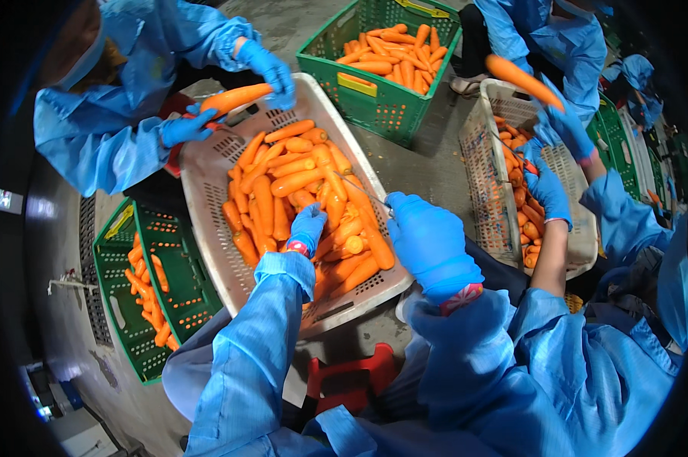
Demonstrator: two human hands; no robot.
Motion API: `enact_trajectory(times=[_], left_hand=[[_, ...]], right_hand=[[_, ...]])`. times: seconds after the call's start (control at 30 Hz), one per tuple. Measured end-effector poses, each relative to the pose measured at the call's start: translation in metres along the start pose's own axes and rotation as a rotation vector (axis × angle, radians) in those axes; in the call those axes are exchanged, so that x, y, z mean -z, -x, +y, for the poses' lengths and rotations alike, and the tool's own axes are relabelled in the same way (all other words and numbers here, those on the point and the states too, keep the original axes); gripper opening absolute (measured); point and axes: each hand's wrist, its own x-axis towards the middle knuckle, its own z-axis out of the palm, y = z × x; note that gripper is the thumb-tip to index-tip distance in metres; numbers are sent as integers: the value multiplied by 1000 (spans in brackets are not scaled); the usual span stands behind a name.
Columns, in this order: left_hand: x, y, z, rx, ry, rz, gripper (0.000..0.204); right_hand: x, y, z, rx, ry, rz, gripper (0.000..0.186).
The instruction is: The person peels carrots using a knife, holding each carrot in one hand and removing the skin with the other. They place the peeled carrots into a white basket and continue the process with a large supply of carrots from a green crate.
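Observation:
A pale plastic crate full of orange carrots sits in front of me. My gloved left hand is down in the pile, its fingers bent against a carrot, partly hiding it. My gloved right hand is closed around a knife at the crate's right edge. The thin blade points left over the carrots. One carrot near my left hand shows a round cut end.
Opposite, a person's gloved hands hold a carrot over the same crate. At right, another person's gloved hands hold a carrot and a knife above a second pale crate. Green crates with carrots stand around; a red stool is below me.

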Motion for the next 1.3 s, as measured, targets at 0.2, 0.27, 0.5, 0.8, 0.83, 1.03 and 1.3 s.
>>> enact_trajectory(times=[0.2,0.27,0.5,0.8,0.83,1.03,1.3], left_hand=[[-57,-34,16,-55,-315,13,71],[-58,-41,28,-46,-488,-62,67],[-22,5,74,-56,-832,-151,69],[81,76,10,336,-199,-95,51],[101,89,21,470,142,-170,47],[161,179,126,555,1276,-575,54],[165,220,160,229,1418,-665,63]], right_hand=[[1,-7,-4,-32,63,-55,19],[-7,-9,1,12,67,-3,14],[-21,-19,1,-36,63,2,5],[-35,-15,-20,112,-18,12,10],[-37,-15,-22,137,-50,12,11],[2,-7,-48,287,-503,315,25],[4,2,-91,377,-779,362,23]])
